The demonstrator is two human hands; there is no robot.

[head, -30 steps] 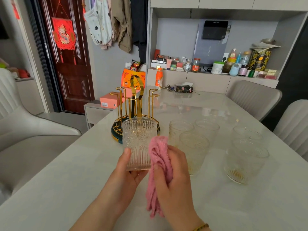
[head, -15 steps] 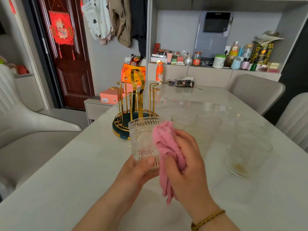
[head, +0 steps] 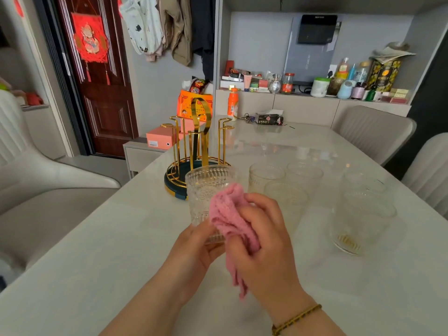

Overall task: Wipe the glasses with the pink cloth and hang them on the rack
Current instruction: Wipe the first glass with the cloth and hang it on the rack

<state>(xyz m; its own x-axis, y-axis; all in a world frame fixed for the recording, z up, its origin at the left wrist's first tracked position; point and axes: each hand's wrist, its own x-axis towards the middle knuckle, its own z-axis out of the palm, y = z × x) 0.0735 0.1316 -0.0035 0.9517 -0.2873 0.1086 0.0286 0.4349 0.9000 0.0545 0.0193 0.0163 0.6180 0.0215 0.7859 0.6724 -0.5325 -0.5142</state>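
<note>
My left hand (head: 194, 248) grips the glass (head: 208, 195) from below while my right hand (head: 264, 246) presses the bunched pink cloth (head: 230, 221) against its side; beyond them the rack (head: 198, 151) holds nothing, and five glasses wait right of my grip.

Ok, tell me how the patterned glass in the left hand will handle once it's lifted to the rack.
The glass is clear and hard-looking, so probably rigid and apt to chip against the gold rack. Its embossed ribs likely give the left hand a surer grip than smooth glass would. Laid sideways, its round wall would probably roll.
</note>
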